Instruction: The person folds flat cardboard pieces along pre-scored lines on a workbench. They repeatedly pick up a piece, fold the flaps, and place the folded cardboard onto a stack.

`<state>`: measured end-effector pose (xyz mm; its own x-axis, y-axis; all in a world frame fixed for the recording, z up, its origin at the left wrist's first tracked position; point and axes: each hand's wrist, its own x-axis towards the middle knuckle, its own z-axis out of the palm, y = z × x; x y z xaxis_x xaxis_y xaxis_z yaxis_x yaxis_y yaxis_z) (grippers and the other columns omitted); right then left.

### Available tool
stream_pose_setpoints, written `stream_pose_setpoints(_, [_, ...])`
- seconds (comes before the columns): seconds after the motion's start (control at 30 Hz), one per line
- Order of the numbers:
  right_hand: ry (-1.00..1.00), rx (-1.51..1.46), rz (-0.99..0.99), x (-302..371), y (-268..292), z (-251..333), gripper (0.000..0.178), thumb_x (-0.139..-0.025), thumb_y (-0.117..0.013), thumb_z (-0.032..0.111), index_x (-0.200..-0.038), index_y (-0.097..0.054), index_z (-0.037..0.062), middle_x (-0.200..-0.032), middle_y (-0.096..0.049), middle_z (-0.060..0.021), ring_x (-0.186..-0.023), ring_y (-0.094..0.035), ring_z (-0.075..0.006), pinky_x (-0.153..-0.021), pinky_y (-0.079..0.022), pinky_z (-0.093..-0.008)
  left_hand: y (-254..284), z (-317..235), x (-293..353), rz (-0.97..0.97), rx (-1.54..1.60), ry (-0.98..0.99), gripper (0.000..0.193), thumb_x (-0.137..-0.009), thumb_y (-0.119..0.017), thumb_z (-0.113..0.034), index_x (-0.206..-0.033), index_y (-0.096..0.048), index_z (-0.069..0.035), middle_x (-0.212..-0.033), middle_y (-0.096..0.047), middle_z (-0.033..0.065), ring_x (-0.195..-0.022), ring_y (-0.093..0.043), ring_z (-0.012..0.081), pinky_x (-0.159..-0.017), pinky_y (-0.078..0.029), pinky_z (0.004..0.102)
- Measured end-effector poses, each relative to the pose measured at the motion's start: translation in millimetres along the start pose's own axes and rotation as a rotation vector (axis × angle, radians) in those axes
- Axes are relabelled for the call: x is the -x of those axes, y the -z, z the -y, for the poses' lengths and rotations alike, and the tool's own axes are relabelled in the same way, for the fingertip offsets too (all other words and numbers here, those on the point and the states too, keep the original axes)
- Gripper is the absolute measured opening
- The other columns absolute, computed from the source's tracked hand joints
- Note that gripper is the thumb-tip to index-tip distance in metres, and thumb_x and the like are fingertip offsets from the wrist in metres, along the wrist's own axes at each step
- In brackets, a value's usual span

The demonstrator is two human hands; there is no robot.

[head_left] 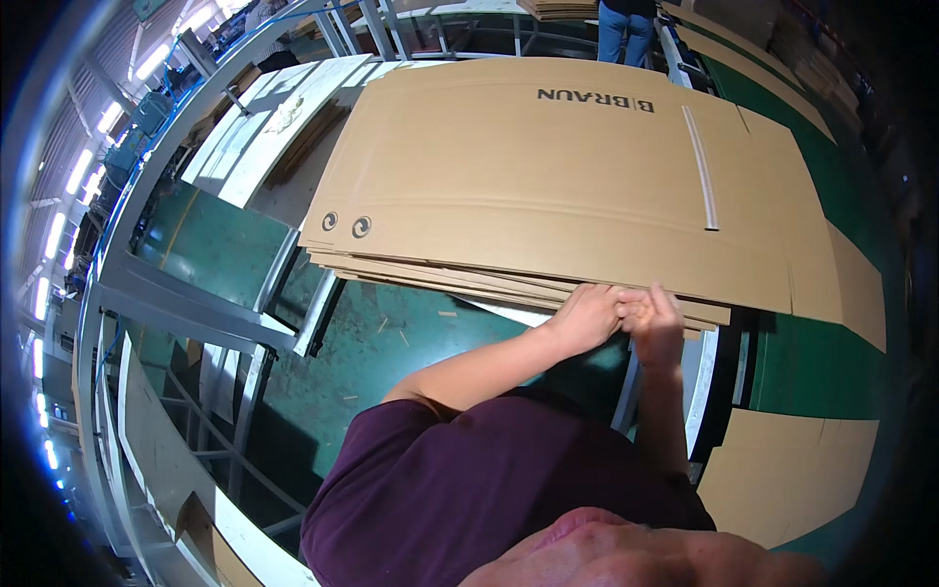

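Note:
A stack of flat brown cardboard sheets (548,166) lies in front of me, its top sheet creased and printed with dark lettering and two round marks. At the stack's near edge the lower sheets (469,282) fan slightly apart. My left hand (587,318) is at that edge, its fingers drawn together and meeting my right hand. My right hand (653,321) is raised beside it with bent fingers, the fingertips of both hands touching or nearly so. Whatever is between the fingers, if anything, is too small to make out.
Metal frame legs (308,303) stand left of the stack, over a green floor (391,342) with small scraps. A white-topped table (245,147) is at the far left. More cardboard (782,470) lies at the right. A person in blue jeans (626,34) stands beyond the stack.

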<state>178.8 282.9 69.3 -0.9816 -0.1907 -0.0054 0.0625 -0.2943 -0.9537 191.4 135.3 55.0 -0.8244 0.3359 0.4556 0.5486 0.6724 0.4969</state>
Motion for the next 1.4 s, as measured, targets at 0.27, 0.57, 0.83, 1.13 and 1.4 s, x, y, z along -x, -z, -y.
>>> stream_pose_setpoints(0.27, [-0.470,-0.278,0.355,15,-42,32,0.046,-0.100,-0.037,0.033,-0.116,-0.051,-0.0080,-0.088,-0.065,-0.0255,-0.061,-0.065,-0.0265,-0.043,-0.050,-0.0299,32,-12,36,-0.034,-0.035,-0.113,0.020,-0.068,-0.065,-0.013,-0.085,-0.062,-0.003,-0.107,-0.056,0.0108,-0.114,-0.048,0.0295,-0.096,-0.040,0.0408])
stream_pose_setpoints(0.57, [-0.230,-0.033,0.224,65,125,32,0.043,-0.097,-0.044,0.043,-0.091,-0.061,0.0042,-0.078,-0.069,-0.0107,-0.055,-0.064,-0.0133,-0.043,-0.047,-0.0211,97,-48,-15,-0.036,0.024,-0.279,0.028,-0.074,-0.071,-0.012,-0.101,-0.065,-0.007,-0.116,-0.060,0.0091,-0.111,-0.056,0.0289,-0.090,-0.048,0.0408])
stream_pose_setpoints(0.83, [0.346,-0.237,-0.909,44,232,91,0.037,-0.092,-0.059,0.012,-0.124,-0.050,-0.0029,-0.120,-0.058,-0.0132,-0.105,-0.060,-0.0241,-0.088,-0.050,-0.0361,49,-23,-50,0.139,-0.035,-0.378,0.026,-0.071,-0.074,-0.014,-0.093,-0.062,-0.005,-0.107,-0.062,0.0093,-0.111,-0.058,0.0303,-0.098,-0.046,0.0446])
stream_pose_setpoints(1.13, [0.712,0.988,0.060,11,60,85,0.032,-0.079,-0.052,-0.006,-0.109,-0.060,-0.0045,-0.115,-0.060,-0.0177,-0.111,-0.055,-0.0298,-0.097,-0.043,-0.0390,43,-12,-46,0.128,0.035,-0.408,0.021,-0.068,-0.075,-0.012,-0.081,-0.062,-0.003,-0.095,-0.063,0.0115,-0.104,-0.061,0.0297,-0.096,-0.048,0.0444])
stream_pose_setpoints(1.4, [0.795,1.415,0.336,-5,44,49,0.039,-0.069,-0.056,-0.007,-0.108,-0.059,-0.0050,-0.122,-0.056,-0.0171,-0.121,-0.048,-0.0330,-0.107,-0.038,-0.0446,31,-4,-39,0.060,0.052,-0.439,0.020,-0.065,-0.075,-0.012,-0.074,-0.059,-0.003,-0.087,-0.061,0.0095,-0.096,-0.062,0.0272,-0.088,-0.051,0.0424])
